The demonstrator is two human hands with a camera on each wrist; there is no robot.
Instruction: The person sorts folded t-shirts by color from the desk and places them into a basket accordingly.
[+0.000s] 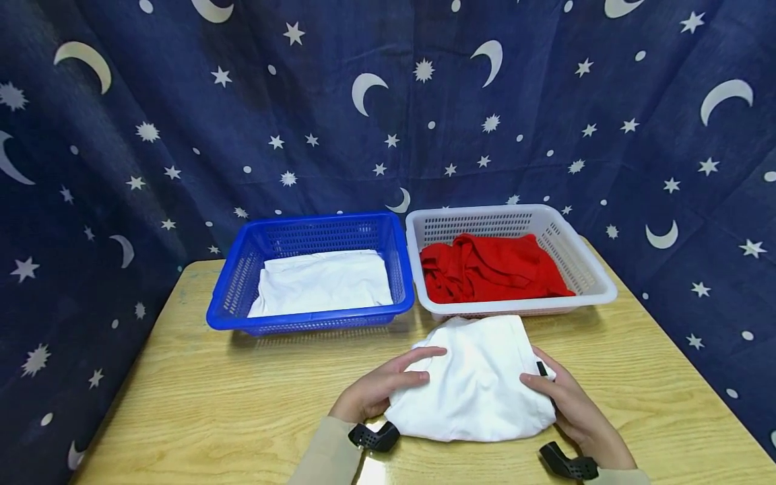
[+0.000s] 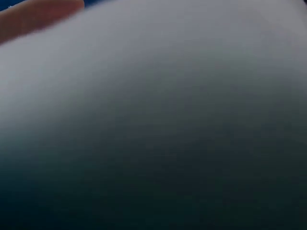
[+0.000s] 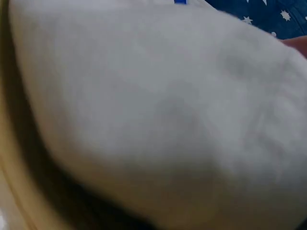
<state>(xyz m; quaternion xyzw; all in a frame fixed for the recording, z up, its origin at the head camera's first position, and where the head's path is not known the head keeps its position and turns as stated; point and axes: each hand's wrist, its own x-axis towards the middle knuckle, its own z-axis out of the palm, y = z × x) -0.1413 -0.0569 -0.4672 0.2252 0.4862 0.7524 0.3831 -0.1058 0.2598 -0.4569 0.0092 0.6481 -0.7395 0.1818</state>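
Note:
A folded white cloth [image 1: 475,384] with a small black tag at its right edge is between my two hands, in front of the baskets. My left hand [image 1: 388,380] holds its left side, with two digits lying over the top; the other fingers are hidden. On the opposite side, my right hand [image 1: 570,401] grips the cloth with the thumb on top and the fingers largely out of sight. Blurred white fabric [image 2: 144,48] fills most of the left wrist view. In the right wrist view, the cloth [image 3: 158,91] bulges above the wooden surface, a dark shadow along its edge.
A blue basket [image 1: 309,316] holding folded white fabric [image 1: 327,279] stands at the back left of the wooden table [image 1: 242,404]. Beside it, a white basket [image 1: 515,308] contains red fabric [image 1: 497,266]. A dark blue curtain [image 1: 339,155] with moons and stars hangs behind.

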